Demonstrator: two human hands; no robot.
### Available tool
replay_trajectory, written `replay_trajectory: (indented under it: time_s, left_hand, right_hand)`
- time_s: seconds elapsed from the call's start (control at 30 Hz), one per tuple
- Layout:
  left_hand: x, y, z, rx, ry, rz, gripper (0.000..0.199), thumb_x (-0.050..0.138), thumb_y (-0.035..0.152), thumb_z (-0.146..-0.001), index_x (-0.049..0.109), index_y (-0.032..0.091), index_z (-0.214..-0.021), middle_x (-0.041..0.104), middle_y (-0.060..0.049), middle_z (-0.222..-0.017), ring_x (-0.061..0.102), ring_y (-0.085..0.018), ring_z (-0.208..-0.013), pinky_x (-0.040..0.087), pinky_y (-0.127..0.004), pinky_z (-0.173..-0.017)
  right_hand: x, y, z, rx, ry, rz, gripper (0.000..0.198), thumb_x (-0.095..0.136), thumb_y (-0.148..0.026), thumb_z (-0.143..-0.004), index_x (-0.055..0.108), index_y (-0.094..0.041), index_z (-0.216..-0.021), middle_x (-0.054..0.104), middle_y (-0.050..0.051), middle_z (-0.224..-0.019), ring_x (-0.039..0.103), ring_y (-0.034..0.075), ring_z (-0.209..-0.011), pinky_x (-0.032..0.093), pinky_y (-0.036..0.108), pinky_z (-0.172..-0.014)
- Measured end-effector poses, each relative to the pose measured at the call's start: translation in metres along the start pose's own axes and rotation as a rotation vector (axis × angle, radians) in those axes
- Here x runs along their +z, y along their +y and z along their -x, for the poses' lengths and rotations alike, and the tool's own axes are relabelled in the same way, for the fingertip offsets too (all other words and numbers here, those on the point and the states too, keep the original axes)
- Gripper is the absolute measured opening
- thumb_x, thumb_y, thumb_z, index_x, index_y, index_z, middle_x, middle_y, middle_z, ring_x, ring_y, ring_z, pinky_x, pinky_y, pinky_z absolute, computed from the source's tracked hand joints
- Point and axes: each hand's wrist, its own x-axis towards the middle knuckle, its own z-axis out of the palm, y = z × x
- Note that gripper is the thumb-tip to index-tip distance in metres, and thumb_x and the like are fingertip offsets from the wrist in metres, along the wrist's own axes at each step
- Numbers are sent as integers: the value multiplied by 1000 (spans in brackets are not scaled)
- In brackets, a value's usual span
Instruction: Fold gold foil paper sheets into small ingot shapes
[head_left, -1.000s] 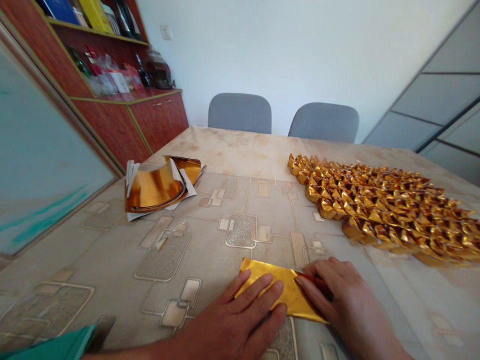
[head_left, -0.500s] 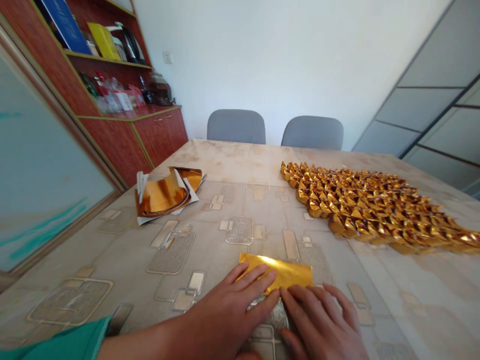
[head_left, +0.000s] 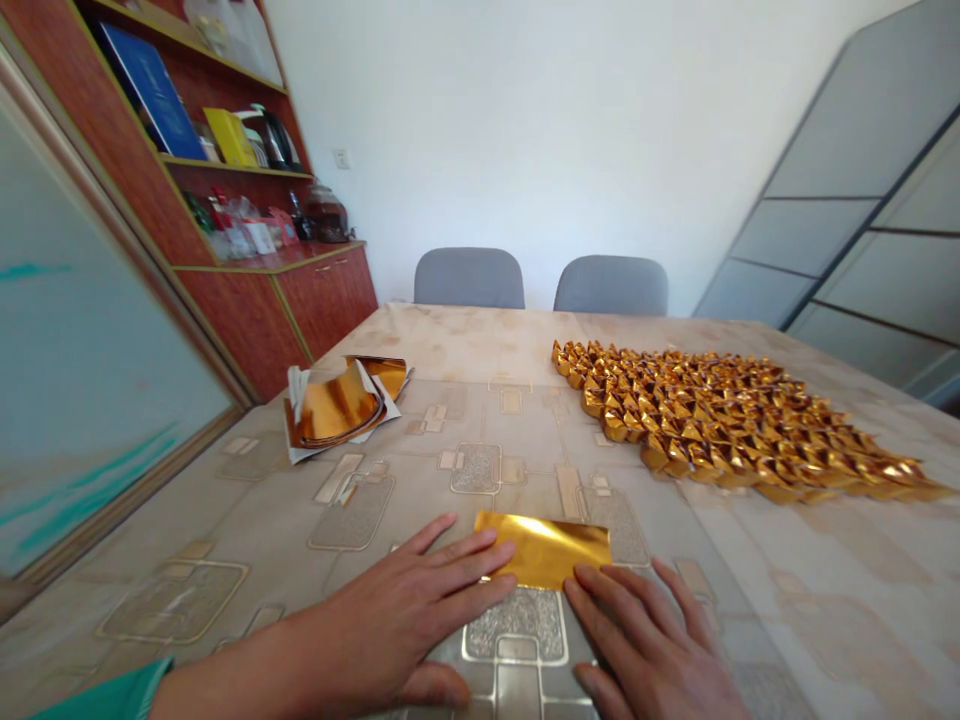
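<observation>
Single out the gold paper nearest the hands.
The flat gold rectangle, partly under the left hand, the right hand at its near edge; the curled stack and folded pieces lie farther off.

Left hand [head_left: 424,605] on gold paper [head_left: 555,548]

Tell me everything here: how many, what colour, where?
sheet: 1, gold, table's near side
paper pile: 1, gold and white, table's left
folded pieces: many, gold, table's right
table: 1, beige, centre
chairs: 2, grey, behind table
wall: 1, white, back
socket: 1, white, wall
cabinet: 1, red-brown, left
boxes: 2, blue and yellow, cabinet
kettle: 1, dark, cabinet
jar: 1, dark, cabinet
bottles: several, mixed, beside jar
framed panel: 1, pale, left
panels: several, grey, right
sleeve: 1, green, lower left
left grip: 1, bare, sheet's left end
right grip: 1, bare, sheet's near edge
</observation>
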Motion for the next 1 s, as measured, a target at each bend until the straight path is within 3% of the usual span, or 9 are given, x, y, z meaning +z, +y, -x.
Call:
replay_trajectory:
  time_s: [0.17,0.4,0.57,0.7,0.83,0.9,1.0]
  left_hand:
    - [-2,1,19,-34,-20,-74,78,47,57,-94,9,29,-156,25,-7,-160,24,-24,-148,2,-47,-122]
    - [-7,8,24,-52,2,-131,76,48,55,-94,12,30,-156,31,-7,-158,27,-25,-147,9,-48,-122]
    - [-8,8,16,-47,22,-151,62,49,37,-99,22,29,-154,40,-3,-154,22,-24,-148,4,-48,-122]
    - [-9,16,7,-51,40,-160,58,52,41,-97,35,23,-149,47,-7,-150,34,-24,-144,19,-43,-122]
    - [-4,25,3,-62,43,-222,55,52,49,-94,51,14,-137,52,-14,-145,47,-29,-135,34,-43,-115]
    - [1,26,3,-61,67,-252,51,53,45,-94,53,13,-134,55,-14,-142,51,-29,-131,37,-43,-113]
    - [8,20,2,-50,150,-251,37,54,34,-95,56,18,-129,61,-10,-135,56,-24,-124,40,-40,-109]
  right_hand:
    - [-3,4,-3,-38,5,36,32,51,-44,-93,70,-25,-111,77,-2,-105,68,24,-87,39,45,-87]
    - [-5,12,3,-91,-32,58,35,54,-45,-92,69,-25,-117,74,-2,-115,69,24,-94,40,45,-90]
    - [-3,16,13,-86,-9,70,33,47,-40,-95,70,-26,-114,74,-2,-115,68,24,-95,35,45,-95]
    - [-4,16,16,-67,15,70,32,44,-32,-96,72,-24,-109,77,0,-108,69,24,-91,32,47,-96]
    - [1,-5,3,18,37,44,32,44,-31,-97,72,-21,-107,77,4,-105,69,26,-91,33,48,-95]
    - [6,-17,-3,6,22,-40,35,42,-38,-99,69,-23,-114,76,2,-111,68,23,-93,35,43,-95]
    - [11,-22,-5,73,16,-80,39,39,-45,-100,69,-23,-113,77,2,-102,68,22,-90,36,40,-94]
